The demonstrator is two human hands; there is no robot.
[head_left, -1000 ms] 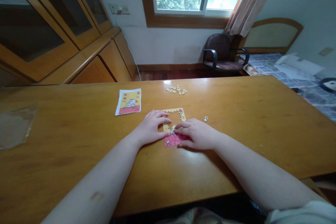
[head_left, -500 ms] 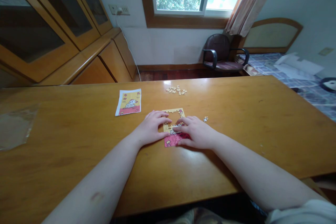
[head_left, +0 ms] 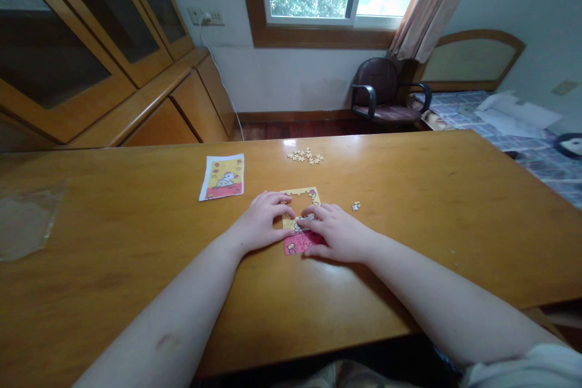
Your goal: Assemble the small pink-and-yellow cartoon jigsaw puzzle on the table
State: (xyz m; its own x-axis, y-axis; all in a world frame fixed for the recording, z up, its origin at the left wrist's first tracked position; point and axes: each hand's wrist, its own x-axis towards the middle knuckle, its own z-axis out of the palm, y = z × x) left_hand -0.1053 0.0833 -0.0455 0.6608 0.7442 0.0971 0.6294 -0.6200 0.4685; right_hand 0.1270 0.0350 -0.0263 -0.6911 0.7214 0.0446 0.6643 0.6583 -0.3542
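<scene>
A small jigsaw puzzle [head_left: 301,195] with a yellow border and a pink lower strip lies partly assembled on the wooden table [head_left: 409,206]. My left hand [head_left: 260,222] rests flat on the puzzle's left edge, fingers stretched out. My right hand [head_left: 337,231] lies over the lower right of the puzzle, its fingertips pressing near the middle where a small white figure shows. Whether a piece sits under the fingertips is hidden. A single loose piece [head_left: 356,205] lies just right of my right hand.
A reference picture card [head_left: 222,176] lies to the far left of the puzzle. A pile of several loose pieces [head_left: 305,156] sits beyond it. A clear plastic bag [head_left: 25,218] lies at the table's left. A chair [head_left: 386,94] stands past the far edge.
My right hand has slid slightly left and farther onto the puzzle's middle. The left hand has hardly moved.
</scene>
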